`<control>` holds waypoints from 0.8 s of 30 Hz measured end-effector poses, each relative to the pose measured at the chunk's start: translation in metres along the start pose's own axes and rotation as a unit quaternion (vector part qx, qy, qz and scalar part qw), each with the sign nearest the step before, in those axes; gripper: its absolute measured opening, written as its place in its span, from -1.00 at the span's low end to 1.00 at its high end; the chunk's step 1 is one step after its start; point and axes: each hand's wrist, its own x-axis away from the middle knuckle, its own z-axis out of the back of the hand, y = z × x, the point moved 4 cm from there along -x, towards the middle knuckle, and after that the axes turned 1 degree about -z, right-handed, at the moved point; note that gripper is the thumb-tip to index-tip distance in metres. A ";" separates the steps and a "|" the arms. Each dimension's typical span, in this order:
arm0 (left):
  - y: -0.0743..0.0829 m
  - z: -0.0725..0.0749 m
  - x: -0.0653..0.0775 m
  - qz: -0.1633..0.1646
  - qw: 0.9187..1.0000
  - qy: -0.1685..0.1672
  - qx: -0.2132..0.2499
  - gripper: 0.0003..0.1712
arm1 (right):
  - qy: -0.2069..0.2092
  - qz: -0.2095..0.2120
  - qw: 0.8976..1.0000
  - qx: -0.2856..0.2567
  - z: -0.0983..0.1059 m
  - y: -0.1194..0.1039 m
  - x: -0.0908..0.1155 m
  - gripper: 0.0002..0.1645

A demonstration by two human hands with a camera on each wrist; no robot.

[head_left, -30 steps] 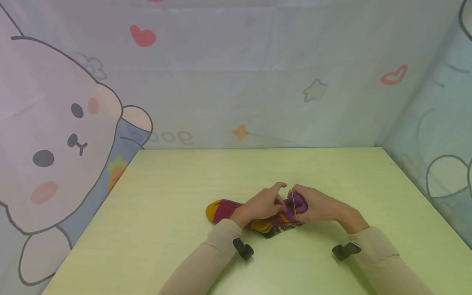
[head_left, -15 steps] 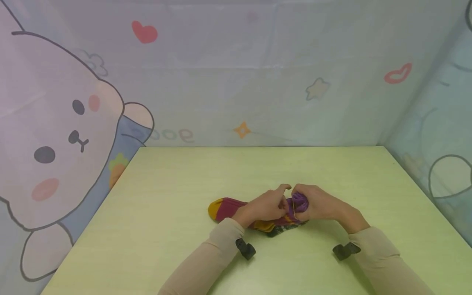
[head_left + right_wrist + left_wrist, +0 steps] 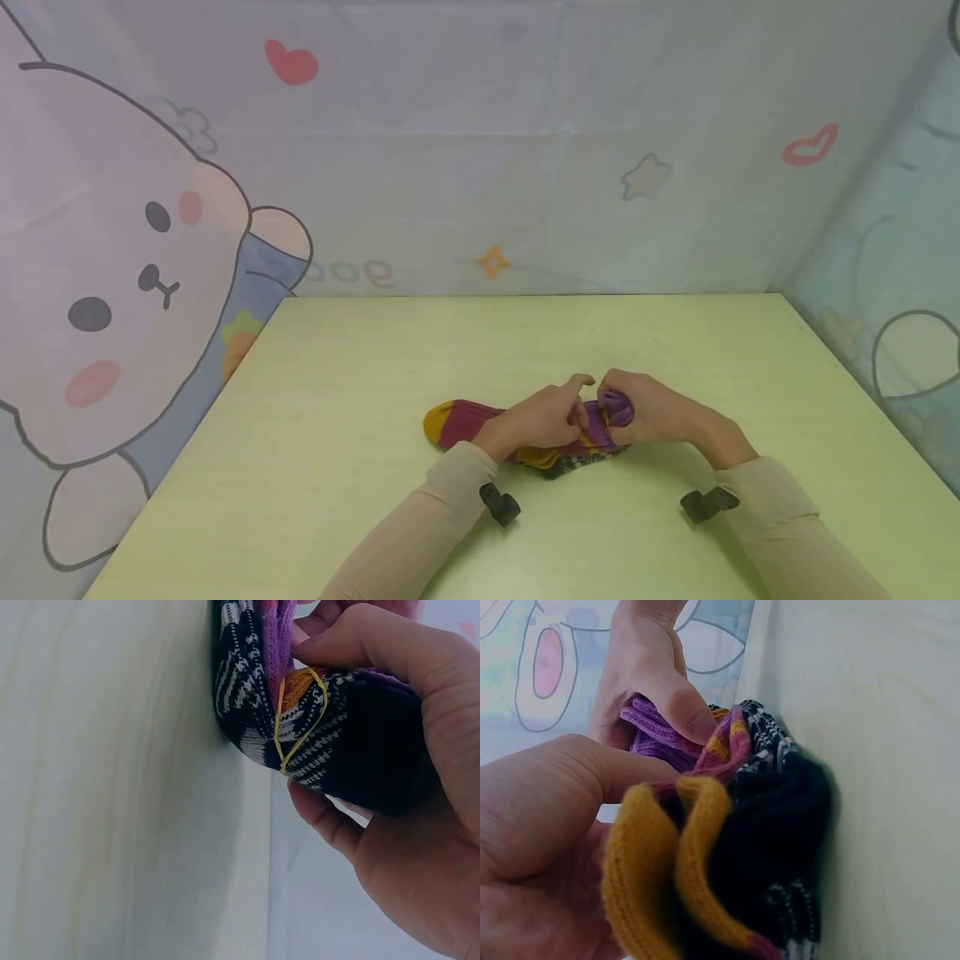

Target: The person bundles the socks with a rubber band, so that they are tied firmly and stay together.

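A small bundle of socks lies across the table in front of me. One is maroon with a mustard toe (image 3: 453,423) and a purple cuff (image 3: 617,407); another, a black-and-white patterned sock (image 3: 244,682), lies beneath or beside it. My left hand (image 3: 542,417) grips the middle of the bundle, its index finger sticking out. The right hand (image 3: 652,408) holds the folded cuff end between thumb and fingers. Around that folded end loops a thin yellow rubber band (image 3: 325,694), near the right fingertips. Mustard heel folds (image 3: 641,862) show beside the left hand.
The pale yellow-green table (image 3: 360,358) extends around the socks. Behind it hangs a printed cloth backdrop (image 3: 450,167), with another cloth side (image 3: 900,250) on the right. A small black camera (image 3: 498,505) sits on the left sleeve, and another camera (image 3: 708,505) on the right.
My right hand has moved slightly right with the cuff end. The rubber band, earlier a straight line across the purple cuff in the head view, hardly shows there now. The left hand keeps its hold.
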 end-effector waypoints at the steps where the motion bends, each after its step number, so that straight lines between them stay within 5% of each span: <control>1: 0.000 0.000 0.000 -0.003 1.000 -0.001 -0.003 -0.18 | 0.000 -0.001 1.000 -0.002 0.000 0.001 0.000 -0.56; 13: 0.000 -0.006 -0.002 -0.016 0.999 -0.002 -0.039 -0.15 | 0.012 -0.009 0.999 -0.052 0.009 0.010 0.006 -0.77; 19: 0.003 -0.006 -0.001 -0.022 0.997 0.001 -0.069 -0.25 | -0.039 -0.025 0.995 -0.092 0.015 0.011 0.011 -0.91; 24: 0.007 -0.010 -0.001 -0.053 0.986 -0.015 -0.156 -0.35 | -0.057 -0.036 0.993 -0.099 0.018 0.011 0.014 -0.76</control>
